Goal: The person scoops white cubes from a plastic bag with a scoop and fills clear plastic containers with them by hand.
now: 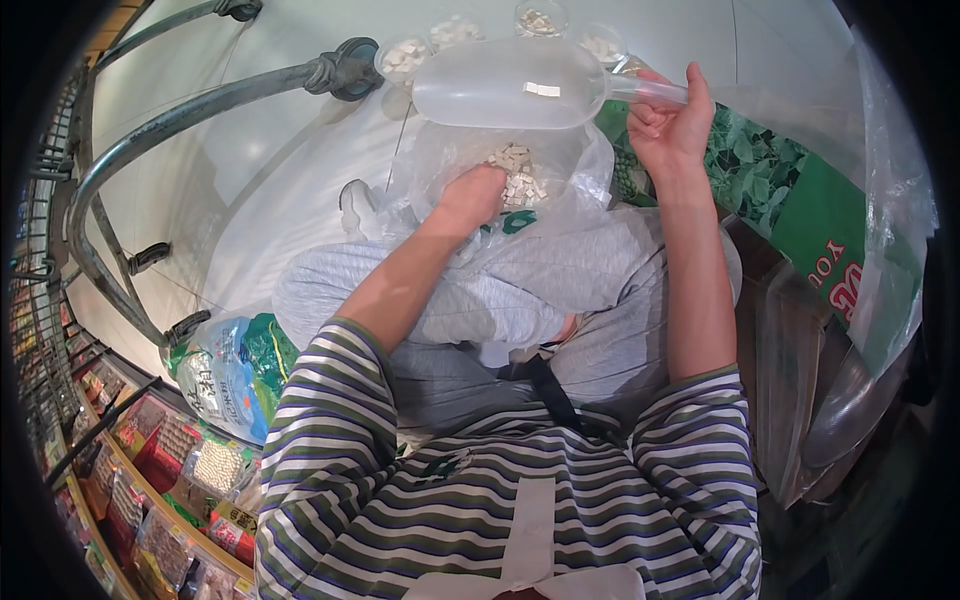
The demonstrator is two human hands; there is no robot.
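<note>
A clear plastic scoop is held level by its handle in my right hand, with a small white label on it. The fingers curl round the handle. Below the scoop, a clear plastic bag lies open in front of my crossed legs. Small whitish blocks are heaped inside it. My left hand reaches into the bag at the left edge of the heap, its fingers bent together at the blocks; what they hold, if anything, is hidden.
Several round tubs of pale pieces stand beyond the scoop. A metal cart frame with casters is at the left. Packaged goods fill a shelf at the lower left. A green printed bag lies at the right.
</note>
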